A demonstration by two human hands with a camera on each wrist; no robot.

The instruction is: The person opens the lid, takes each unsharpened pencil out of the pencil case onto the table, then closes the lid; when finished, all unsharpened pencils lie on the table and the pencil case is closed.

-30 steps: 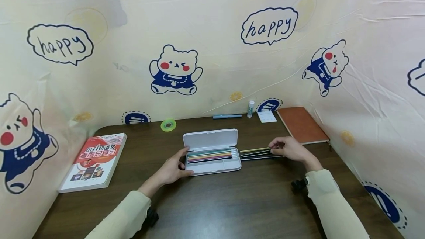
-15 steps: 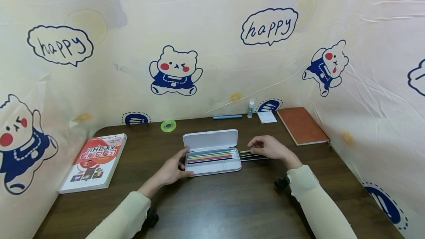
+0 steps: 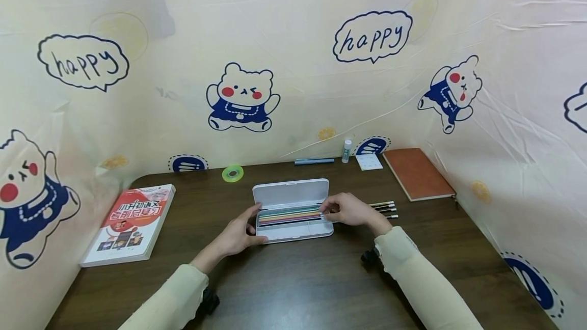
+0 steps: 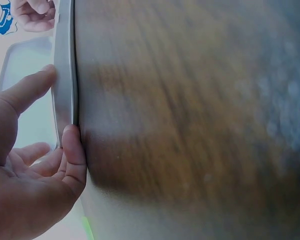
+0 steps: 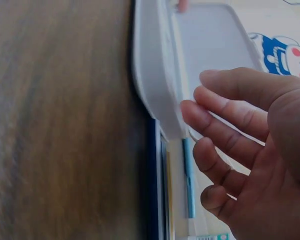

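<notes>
"Happy" bubbles on backdrop cloth; both hands touch pencil case.

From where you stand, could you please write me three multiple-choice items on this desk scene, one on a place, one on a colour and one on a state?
1. Where does the tape roll lie?
A. behind the pencil case, near the curtain
B. on the textbook
C. inside the case

2. What colour is the notebook at the far right of the table?
A. blue
B. brown
C. white

3. In what state is the pencil case?
A. closed
B. upside down
C. open, its lid raised

Answers: 1 A, the green roll sits on bare wood beyond the case; 2 B, its cover is brown in the head view; 3 C, the lid stands up behind a row of coloured pencils, with the left hand at the case's left end and the right hand at its right end.
</notes>
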